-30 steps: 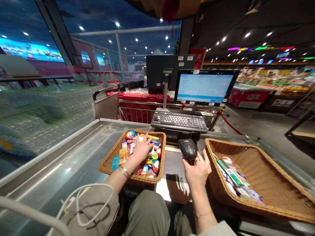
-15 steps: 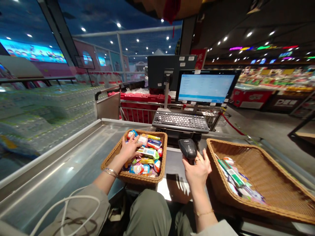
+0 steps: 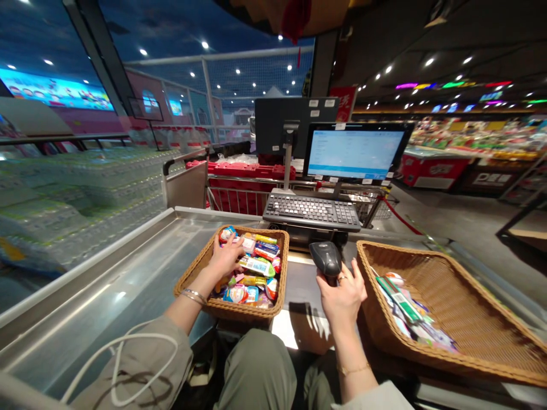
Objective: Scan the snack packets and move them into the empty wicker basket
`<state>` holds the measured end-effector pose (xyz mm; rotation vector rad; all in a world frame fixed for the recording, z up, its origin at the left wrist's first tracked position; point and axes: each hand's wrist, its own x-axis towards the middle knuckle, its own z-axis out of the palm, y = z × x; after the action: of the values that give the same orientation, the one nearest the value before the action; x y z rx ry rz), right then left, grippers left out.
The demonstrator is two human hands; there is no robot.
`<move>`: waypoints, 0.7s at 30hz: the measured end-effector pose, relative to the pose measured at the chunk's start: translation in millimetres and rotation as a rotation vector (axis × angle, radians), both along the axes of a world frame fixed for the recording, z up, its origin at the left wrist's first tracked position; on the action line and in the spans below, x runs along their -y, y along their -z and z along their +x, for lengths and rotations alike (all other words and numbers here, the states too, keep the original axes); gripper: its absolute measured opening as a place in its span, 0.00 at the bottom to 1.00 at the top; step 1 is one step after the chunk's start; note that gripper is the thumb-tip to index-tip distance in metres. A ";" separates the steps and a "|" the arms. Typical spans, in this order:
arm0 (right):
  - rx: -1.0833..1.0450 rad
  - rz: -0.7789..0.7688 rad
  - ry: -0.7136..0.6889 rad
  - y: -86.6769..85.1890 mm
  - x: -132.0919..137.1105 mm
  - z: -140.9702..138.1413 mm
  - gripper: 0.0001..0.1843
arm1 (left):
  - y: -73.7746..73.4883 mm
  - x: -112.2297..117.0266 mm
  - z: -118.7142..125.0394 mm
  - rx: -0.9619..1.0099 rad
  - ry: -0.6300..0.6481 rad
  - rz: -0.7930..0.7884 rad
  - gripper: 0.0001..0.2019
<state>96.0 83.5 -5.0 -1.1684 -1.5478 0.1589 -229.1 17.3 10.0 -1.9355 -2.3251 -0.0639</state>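
The left hand (image 3: 224, 257) shifted along the heaped snack packets (image 3: 256, 279) (wicker basket (image 3: 243, 312) beneath).

Bright indoor light, mostly from ceiling spotlights (image 3: 205, 44), with a glowing screen (image 3: 354, 152) adding a cold patch; pale streaks of glare run along the steel counter (image 3: 106, 279). The right hand (image 3: 344, 299) throws a dark, fairly sharp shadow across a bright white strip (image 3: 284, 331) below it. Strong fisheye bending at the frame edges, water bottles (image 3: 72, 193) at left smeared and soft, far shelves (image 3: 474, 136) a bit blurry and oversaturated.
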 end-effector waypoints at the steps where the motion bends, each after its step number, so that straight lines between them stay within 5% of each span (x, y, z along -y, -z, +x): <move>1: 0.001 0.003 -0.002 0.4 -0.4 0.5 0.15 | -0.1 -0.2 0.0 0.003 -0.001 0.002 0.16; 9: -0.013 0.002 0.010 0.6 -2.0 4.1 0.16 | 3.0 -2.1 -4.3 0.027 -0.025 -0.007 0.18; 21: -0.006 -0.012 0.012 -3.5 0.7 5.7 0.18 | -12.7 -4.8 -4.6 0.057 -0.040 -0.118 0.22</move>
<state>101.7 82.9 -1.5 -1.1855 -1.5356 0.1638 -233.8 22.0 22.7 -1.9633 -2.4563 0.0222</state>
